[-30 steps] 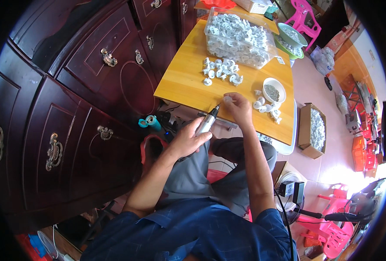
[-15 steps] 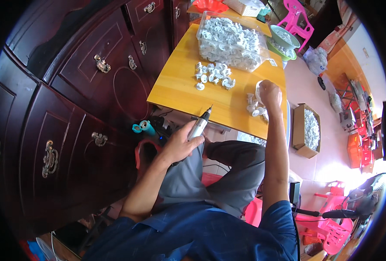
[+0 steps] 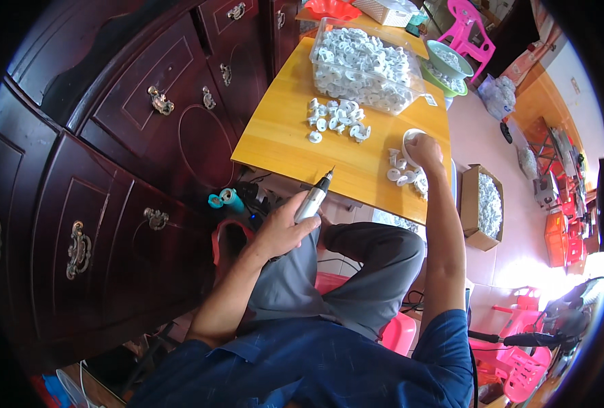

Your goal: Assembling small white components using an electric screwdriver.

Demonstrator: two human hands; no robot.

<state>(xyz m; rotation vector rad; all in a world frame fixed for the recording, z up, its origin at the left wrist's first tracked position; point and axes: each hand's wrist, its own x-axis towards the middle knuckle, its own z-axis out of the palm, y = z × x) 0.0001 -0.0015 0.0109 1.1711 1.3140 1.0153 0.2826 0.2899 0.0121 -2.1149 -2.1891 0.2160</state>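
White bowl: a small, round white bowl [image 3: 407,139] stands toward the right side of the yellow wooden table [image 3: 275,129]; its contents are hidden.
Right hand: the bare right hand [image 3: 427,150] is at the bowl, fingers curled down over its opening; whether they pinch anything, I cannot tell.
Driver: a slim, silver-and-black, pen-shaped power driver [image 3: 311,200] lies left of the bowl and nearer the person.
Left hand: the left hand [image 3: 285,228] wraps closed around the driver's silver body.
Line between them: the driver's long axis slants away from the person and slightly rightward, its thin bit passing left of the bowl; the right hand is the nearer to the bowl.
Loose pieces: small white plastic pieces [image 3: 403,177] sit just nearer than the bowl; a second white cluster [image 3: 339,117] lies to its left.
Bin: a clear plastic bin [image 3: 405,102], heaped with similar pieces, stands beyond the bowl.
Carton: an open brown cardboard box [image 3: 477,236] stands on the floor, right of the bowl.
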